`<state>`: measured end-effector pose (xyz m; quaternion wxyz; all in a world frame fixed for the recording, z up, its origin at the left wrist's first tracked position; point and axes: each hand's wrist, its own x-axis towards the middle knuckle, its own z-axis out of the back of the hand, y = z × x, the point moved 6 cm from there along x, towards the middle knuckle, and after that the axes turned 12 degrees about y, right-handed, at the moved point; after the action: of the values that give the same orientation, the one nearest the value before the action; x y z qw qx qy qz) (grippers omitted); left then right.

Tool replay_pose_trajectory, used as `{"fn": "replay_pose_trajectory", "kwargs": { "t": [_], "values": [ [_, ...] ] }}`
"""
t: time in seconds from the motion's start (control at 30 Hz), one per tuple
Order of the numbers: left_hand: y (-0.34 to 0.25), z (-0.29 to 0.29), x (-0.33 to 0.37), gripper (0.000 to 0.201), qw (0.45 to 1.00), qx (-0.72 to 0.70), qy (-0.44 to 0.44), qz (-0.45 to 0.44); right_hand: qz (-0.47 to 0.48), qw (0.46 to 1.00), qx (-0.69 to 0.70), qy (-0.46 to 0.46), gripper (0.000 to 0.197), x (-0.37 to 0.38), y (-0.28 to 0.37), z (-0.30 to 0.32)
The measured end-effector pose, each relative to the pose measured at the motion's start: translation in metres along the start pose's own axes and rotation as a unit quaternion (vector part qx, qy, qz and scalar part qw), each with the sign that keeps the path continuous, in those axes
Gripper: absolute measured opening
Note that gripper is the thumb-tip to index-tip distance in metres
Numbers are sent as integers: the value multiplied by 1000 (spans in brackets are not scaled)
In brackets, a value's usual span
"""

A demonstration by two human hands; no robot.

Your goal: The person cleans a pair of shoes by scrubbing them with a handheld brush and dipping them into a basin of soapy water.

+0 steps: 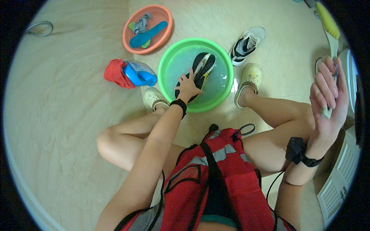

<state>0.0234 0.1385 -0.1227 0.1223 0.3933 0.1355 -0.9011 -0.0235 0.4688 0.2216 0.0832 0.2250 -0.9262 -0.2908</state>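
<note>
In the green basin (163,87) of cloudy water lies a black shoe (204,61) with pale and yellow parts. My left hand (187,87) reaches into the basin and rests over the shoe with its fingers spread apart, hiding part of it. Raised at the far right, my right hand (329,90) is closed around the pale handle of a scrub brush (330,27), whose yellow bristles point up and away from the basin. A white and black sneaker (245,45) stands on the floor right of the basin.
An orange basin (125,37) behind holds a blue insole (149,34), something green and a grey cloth (142,25). Left of the green basin, a blue bottle (140,74) lies beside a red cloth (118,74). Yellow clogs (251,75) on my feet flank the basin. A white louvered panel (342,169) stands right.
</note>
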Motion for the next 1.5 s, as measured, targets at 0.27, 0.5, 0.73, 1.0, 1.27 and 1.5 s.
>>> {"fn": "replay_pose_trajectory", "kwargs": {
  "t": [0.27,0.5,0.73,1.0,1.27,1.5],
  "values": [
    [8,-12,27,130,999,-18,-44,-19,12,999,9,-51,25,2,-11,-3],
    [-4,-26,23,132,999,8,-35,14,-23,999,3,-32,27,7,-23,7],
    [43,22,34,98,882,-454,89,-88,-45,993,-69,-83,31,15,-51,6],
    [30,98,-67,75,786,-575,187,-125,-107,834,-517,-158,38,15,-78,33],
    [22,131,-114,81,806,-526,77,-260,18,569,-820,57,34,46,-156,12],
    [15,144,-143,84,749,-589,138,-270,-46,557,-828,37,35,82,-199,14]
  ]
}}
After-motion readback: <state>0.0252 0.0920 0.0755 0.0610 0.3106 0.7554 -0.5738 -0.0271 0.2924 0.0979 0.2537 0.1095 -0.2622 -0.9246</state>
